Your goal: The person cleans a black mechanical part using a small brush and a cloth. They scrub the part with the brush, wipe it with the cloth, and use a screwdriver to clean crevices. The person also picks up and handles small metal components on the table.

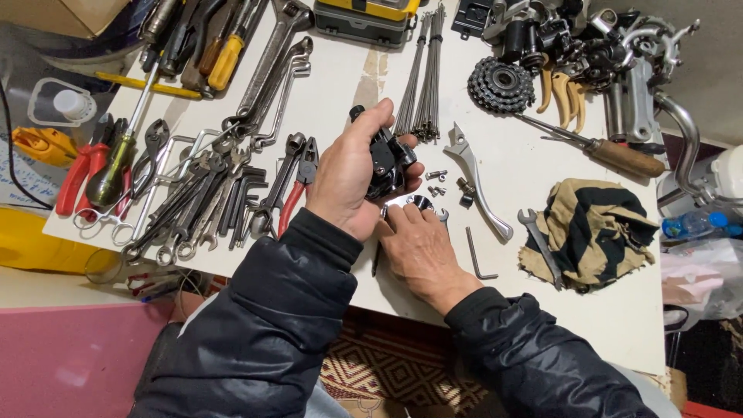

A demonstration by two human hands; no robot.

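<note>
I see the table [542, 325] filling most of the frame. At centre, my left hand [344, 182] wraps the brake part [387, 162], with my right hand [422, 251] just below it, fingertips on a small metal piece [414, 203]. Left of the hands lies a heap of wrenches [201, 205], with pliers [298, 186] between heap and left hand; screwdrivers [197, 42] sit at upper left. Above the hands, a bundle of spokes [424, 73] runs toward the top edge. Right of the hands lie loose bolts [436, 183], a brake lever [480, 186] and a hex key [476, 255]. Further right a rag [592, 232] lies, a small spanner [542, 244] on its left edge. The sprocket [501, 85] sits at upper right, beside piled bicycle parts [596, 46].
</note>
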